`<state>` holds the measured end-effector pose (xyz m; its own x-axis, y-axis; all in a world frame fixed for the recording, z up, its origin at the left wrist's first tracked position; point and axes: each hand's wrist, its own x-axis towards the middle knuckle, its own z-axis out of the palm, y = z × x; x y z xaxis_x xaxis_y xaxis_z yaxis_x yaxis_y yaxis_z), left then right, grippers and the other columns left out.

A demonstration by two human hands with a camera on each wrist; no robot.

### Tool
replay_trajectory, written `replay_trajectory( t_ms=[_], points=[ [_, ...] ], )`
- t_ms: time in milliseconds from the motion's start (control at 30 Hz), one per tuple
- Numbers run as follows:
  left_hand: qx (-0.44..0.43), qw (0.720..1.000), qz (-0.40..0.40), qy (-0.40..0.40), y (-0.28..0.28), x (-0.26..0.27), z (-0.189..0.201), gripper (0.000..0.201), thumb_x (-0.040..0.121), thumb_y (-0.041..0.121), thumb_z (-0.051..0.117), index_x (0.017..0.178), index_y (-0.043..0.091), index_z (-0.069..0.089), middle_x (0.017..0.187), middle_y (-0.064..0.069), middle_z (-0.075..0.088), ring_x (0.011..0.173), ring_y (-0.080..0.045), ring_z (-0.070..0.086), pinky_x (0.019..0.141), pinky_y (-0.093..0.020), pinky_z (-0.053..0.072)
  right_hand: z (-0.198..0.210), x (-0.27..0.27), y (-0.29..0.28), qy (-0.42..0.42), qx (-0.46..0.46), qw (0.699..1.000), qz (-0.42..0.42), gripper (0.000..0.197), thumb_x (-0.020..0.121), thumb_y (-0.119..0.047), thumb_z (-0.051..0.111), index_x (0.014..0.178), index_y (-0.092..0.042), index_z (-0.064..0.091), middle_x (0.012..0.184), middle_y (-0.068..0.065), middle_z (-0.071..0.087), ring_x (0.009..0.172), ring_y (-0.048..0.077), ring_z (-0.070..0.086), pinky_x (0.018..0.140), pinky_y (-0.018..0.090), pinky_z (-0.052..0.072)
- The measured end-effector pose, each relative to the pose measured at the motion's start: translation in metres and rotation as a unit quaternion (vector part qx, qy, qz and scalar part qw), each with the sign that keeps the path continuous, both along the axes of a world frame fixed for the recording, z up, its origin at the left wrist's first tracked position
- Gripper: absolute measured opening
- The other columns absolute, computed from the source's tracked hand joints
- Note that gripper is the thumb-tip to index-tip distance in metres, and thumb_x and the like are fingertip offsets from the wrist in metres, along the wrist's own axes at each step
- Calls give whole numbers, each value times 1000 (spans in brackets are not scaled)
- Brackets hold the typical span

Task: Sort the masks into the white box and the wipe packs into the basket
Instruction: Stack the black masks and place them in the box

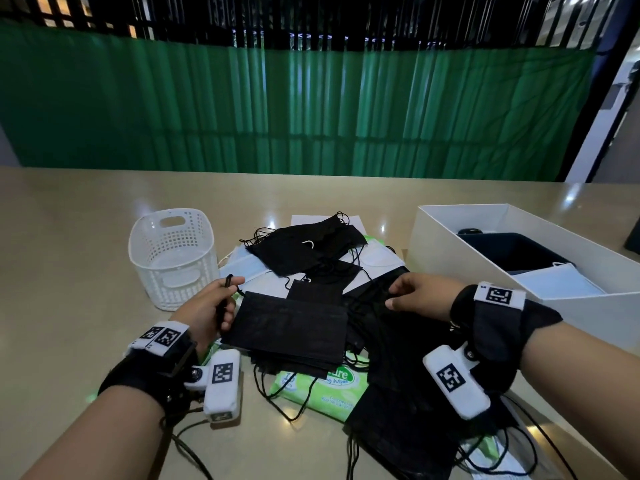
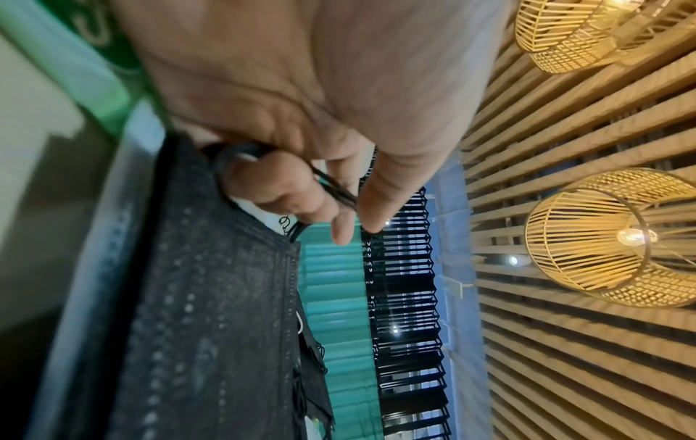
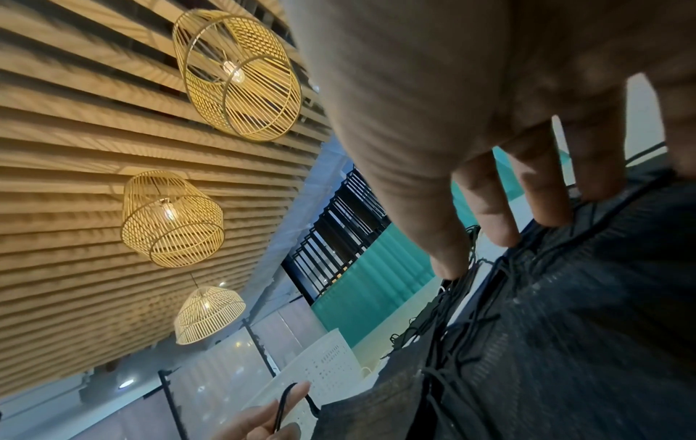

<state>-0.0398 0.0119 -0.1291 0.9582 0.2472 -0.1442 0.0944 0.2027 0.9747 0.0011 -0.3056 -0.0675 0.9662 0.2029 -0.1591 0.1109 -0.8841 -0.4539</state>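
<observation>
Masks [image 1: 304, 251], mostly black, are lying heaped mid-counter [image 1: 69, 237] between basket [image 1: 172, 252] and white box [image 1: 519, 251], left hand [image 1: 207, 306] pinching one black mask's [image 1: 287, 327] ear loop in its grip, right hand [image 1: 420, 296] resting relaxed, fingers apart, on the pile.

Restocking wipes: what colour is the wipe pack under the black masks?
Light green wipe pack with white lettering, clearest in the head view.

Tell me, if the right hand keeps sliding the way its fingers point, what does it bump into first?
The right hand points leftward across the pile, fingertips resting on black masks. Going straight on, it would probably first meet the stack of black masks that the left hand holds by the ear loops. Depth is hard to judge.
</observation>
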Motion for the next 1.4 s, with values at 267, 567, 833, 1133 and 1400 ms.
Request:
replay_trajectory(
  t_ms=[267,567,833,1133,1400],
  points=[
    [-8,1000,9,-12,1,0,-5,24,99,8,36,95,15,58,46,3,42,35,-5,38,33,-14,30,-5,13,12,27,-205,977,51,58,83,-26,66,137,-22,43,134,2,50,120,21,50,99,27,41],
    [-54,998,21,-23,4,2,-6,20,96,4,42,79,10,51,49,0,46,35,-6,41,32,-14,34,15,16,14,-39,-211,976,46,34,86,-24,65,119,-16,61,120,5,62,109,21,57,77,20,36],
    [-49,998,10,-37,6,3,-10,26,97,-2,33,85,8,54,49,-2,51,36,-7,47,35,-14,40,88,-6,7,-209,107,971,35,20,90,-20,60,71,-24,56,65,-7,58,58,8,53,52,16,39],
    [-79,997,5,-19,4,3,-8,25,97,1,33,90,6,57,50,-6,61,38,-10,57,38,-15,48,69,-13,46,-27,554,832,14,24,93,1,47,74,-12,50,52,-4,62,45,6,59,44,16,48],
    [-137,990,-13,-27,0,-3,1,40,101,21,30,75,7,56,45,-3,57,35,-11,52,39,-16,45,20,-6,78,42,554,831,-36,24,92,5,49,77,-14,51,71,8,61,45,10,59,44,19,50]
  ],
)
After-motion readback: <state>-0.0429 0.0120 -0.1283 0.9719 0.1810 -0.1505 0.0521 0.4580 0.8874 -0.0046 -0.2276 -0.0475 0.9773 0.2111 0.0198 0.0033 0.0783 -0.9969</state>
